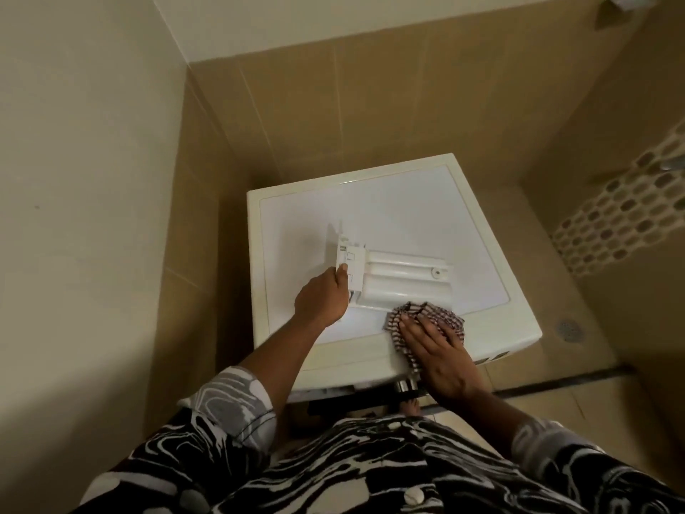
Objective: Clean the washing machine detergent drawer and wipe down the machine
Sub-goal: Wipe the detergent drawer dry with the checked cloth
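The white washing machine stands below me, and I look down on its flat top. A white plastic detergent drawer lies on that top, turned over, with its front panel toward the left. My left hand grips the drawer's front panel, thumb on top. A checked red-and-white cloth lies bunched near the machine's front right edge. My right hand presses flat on the cloth with straight fingers, right beside the drawer's near side.
Tan tiled walls close in behind and to the left of the machine. A mosaic tile band runs along the right wall. The floor on the right has a round drain and a dark threshold strip.
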